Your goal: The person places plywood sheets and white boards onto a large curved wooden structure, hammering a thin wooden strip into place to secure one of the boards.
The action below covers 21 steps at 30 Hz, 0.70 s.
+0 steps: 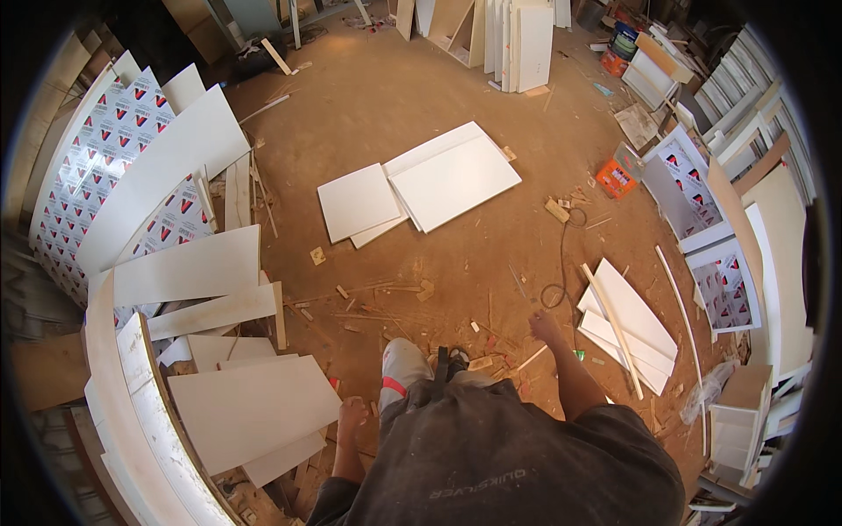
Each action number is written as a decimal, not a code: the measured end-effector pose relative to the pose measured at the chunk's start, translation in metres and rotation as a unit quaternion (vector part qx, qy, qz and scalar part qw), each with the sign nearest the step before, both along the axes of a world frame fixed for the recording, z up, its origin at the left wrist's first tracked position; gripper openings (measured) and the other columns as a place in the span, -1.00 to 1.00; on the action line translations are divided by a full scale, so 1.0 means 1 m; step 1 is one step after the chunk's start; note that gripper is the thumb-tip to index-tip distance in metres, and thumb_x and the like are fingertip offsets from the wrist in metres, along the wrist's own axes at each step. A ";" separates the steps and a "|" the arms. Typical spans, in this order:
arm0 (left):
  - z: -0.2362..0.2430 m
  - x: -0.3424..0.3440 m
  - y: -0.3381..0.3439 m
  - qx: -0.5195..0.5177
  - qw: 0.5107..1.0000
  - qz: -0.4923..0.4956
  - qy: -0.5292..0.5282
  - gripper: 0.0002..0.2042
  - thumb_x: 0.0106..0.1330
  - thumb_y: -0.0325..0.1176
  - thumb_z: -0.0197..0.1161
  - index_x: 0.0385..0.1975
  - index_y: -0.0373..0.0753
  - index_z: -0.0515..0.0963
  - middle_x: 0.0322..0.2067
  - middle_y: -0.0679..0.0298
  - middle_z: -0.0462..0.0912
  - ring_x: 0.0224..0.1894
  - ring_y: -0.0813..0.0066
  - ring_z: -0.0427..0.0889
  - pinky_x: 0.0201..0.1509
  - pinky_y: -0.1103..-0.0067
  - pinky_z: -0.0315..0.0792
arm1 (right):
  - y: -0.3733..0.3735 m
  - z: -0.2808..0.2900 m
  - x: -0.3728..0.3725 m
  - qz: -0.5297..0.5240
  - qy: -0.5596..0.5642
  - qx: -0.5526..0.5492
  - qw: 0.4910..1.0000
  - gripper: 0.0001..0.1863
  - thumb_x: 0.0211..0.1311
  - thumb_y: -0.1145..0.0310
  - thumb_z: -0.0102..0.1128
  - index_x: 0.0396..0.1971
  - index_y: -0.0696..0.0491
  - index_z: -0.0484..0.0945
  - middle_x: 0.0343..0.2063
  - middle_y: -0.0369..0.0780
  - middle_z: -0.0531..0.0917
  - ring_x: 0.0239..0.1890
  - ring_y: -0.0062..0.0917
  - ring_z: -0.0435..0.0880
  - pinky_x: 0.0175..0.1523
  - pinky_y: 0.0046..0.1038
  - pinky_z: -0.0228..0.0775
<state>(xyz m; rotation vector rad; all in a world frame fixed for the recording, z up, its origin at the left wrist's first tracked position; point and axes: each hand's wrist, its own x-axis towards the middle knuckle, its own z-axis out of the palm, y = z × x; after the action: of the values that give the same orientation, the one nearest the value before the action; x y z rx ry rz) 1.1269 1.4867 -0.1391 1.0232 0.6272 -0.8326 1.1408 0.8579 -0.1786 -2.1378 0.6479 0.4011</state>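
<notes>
Where left hand (353, 413) curls shut: white panel (254, 408) just beside
Right hand (545, 326): curled, near white boards (633, 320)
Floor (289, 188): scattered wood scraps (426, 289)

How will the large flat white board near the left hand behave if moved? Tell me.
The large flat white board near the left hand shows no sag, so probably stiff. It overlaps another smooth-looking white board, so might slide when pushed. Its breadth suggests awkward one-handed lifting.
</notes>
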 end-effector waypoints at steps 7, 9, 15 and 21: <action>-0.042 0.174 -0.081 0.053 0.998 -0.021 0.012 -0.80 0.32 -0.31 0.09 -0.58 -0.12 0.38 -0.69 0.45 0.38 -0.72 0.63 0.43 -0.74 0.67 0.21 | 0.008 0.085 0.275 -0.083 -0.034 0.169 0.982 -0.78 0.25 0.21 0.03 -0.28 0.06 0.47 -0.53 -0.31 0.50 -0.49 -0.60 0.55 -0.38 -0.55 0.43; -0.043 0.255 -0.101 0.119 0.991 -0.055 -0.025 -0.84 0.32 -0.30 0.10 -0.51 -0.14 0.41 -0.63 0.43 0.43 -0.64 0.63 0.47 -0.66 0.66 0.26 | 0.017 0.082 0.323 -0.094 -0.022 0.180 0.979 -0.77 0.27 0.20 0.02 -0.27 0.06 0.46 -0.52 -0.32 0.50 -0.47 -0.61 0.54 -0.36 -0.56 0.42; -0.081 0.487 -0.154 0.263 0.938 -0.221 -0.055 -0.83 0.36 -0.25 0.06 -0.21 -0.16 0.51 -0.43 0.36 0.56 -0.34 0.59 0.58 -0.33 0.60 0.43 | 0.011 -0.003 0.401 -0.265 0.129 0.194 0.936 -0.70 0.34 0.12 -0.03 -0.21 0.08 0.41 -0.46 -0.27 0.52 -0.46 -0.57 0.56 -0.38 -0.49 0.44; -0.060 0.637 -0.237 0.296 0.948 -0.112 -0.035 -0.69 0.37 -0.20 0.00 -0.06 -0.27 0.49 -0.35 0.28 0.58 -0.35 0.59 0.59 -0.37 0.67 0.44 | -0.023 -0.102 0.499 -0.314 0.161 0.282 0.892 -0.66 0.36 0.08 -0.07 -0.12 0.06 0.39 -0.40 -0.20 0.55 -0.44 -0.49 0.59 -0.35 -0.43 0.48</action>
<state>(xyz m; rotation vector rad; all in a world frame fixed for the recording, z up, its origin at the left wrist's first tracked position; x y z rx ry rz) 1.7636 1.2497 -0.1988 1.6872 0.7283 -0.8159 1.6395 0.8344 -0.2804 -1.2281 1.1970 0.5061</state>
